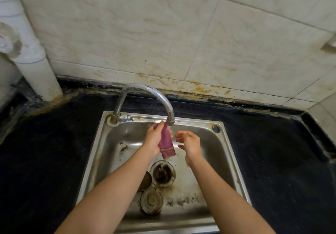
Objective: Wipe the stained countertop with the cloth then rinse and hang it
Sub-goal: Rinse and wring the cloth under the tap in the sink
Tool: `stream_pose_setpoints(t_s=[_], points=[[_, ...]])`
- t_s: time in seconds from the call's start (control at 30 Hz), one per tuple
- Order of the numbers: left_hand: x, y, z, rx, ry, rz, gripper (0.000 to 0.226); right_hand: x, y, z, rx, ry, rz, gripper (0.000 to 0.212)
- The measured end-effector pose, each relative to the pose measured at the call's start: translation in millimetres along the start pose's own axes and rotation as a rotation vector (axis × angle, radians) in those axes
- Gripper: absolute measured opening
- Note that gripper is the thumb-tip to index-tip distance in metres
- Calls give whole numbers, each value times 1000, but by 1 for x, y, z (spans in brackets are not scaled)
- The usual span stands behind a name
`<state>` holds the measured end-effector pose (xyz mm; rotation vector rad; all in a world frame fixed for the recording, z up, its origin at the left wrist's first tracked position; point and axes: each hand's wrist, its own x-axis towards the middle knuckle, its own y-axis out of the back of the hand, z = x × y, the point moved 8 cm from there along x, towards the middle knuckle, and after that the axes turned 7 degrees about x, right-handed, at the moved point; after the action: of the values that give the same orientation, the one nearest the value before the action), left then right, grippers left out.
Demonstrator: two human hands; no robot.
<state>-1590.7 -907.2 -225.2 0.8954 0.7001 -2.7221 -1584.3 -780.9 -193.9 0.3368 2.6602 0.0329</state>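
Note:
My left hand [153,139] grips a purple cloth [166,143] that hangs down, bunched lengthwise, right under the spout of the curved metal faucet [145,91]. A thin blur of water seems to run from the spout onto the cloth's upper part. My right hand [190,142] hovers just to the right of the cloth, fingers spread and curled, holding nothing. Both hands are above the steel sink [225,143], which is set into the black countertop [278,161].
In the sink bottom lie the dirty drain [163,173] and two round metal strainer parts [151,200]. A white pipe [36,55] stands at the back left corner. Stained white tiles [145,33] form the wall behind, with rusty marks along the counter's back edge.

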Motion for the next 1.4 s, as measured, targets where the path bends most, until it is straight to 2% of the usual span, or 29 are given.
stream_pose_setpoints(t_s=[0.1, 0.17, 0.23, 0.3, 0.4, 0.47, 0.53, 0.63, 0.8, 0.93, 1.07, 1.13, 1.3, 1.33, 1.4], points=[[4, -13, 5, -19, 20, 33, 29, 4, -2, 9, 33, -131, -3, 19], [7, -16, 3, -94, 67, 45, 36, 3, -11, 20, 66, -244, -35, 24], [8, -16, -1, -171, 99, 50, 35, 4, -19, 29, 74, -295, -57, 32], [9, -8, -2, -133, 68, 106, 27, 5, -28, 31, 114, -296, -50, 32], [9, 11, 8, 24, -71, 250, 21, 7, -39, 28, 128, -199, -2, 29], [11, 23, 21, 196, -199, 311, 20, 10, -41, 26, 26, -109, 34, 34], [11, 29, 27, 355, -253, 323, 27, 11, -45, 22, -81, -32, 46, 38], [11, 37, 28, 556, -270, 389, 41, 11, -52, 13, -232, 57, 45, 43], [9, 35, 28, 618, -180, 464, 39, 14, -46, 5, -421, 94, 72, 42], [10, 27, 29, 629, -169, 449, 39, 15, -43, 0, -435, 81, 81, 26], [12, 24, 30, 591, -176, 431, 38, 21, -42, 5, -410, 13, 49, 38], [13, 25, 31, 549, -186, 402, 38, 23, -46, 10, -338, -37, -44, 36], [18, 27, 27, 445, -112, 182, 20, 14, -56, 28, 60, -362, -307, 14], [17, 27, 29, 477, -141, 134, 15, 14, -56, 29, 74, -392, -324, 13], [14, 25, 31, 539, -200, 56, 20, 16, -53, 28, 43, -395, -291, 12]])
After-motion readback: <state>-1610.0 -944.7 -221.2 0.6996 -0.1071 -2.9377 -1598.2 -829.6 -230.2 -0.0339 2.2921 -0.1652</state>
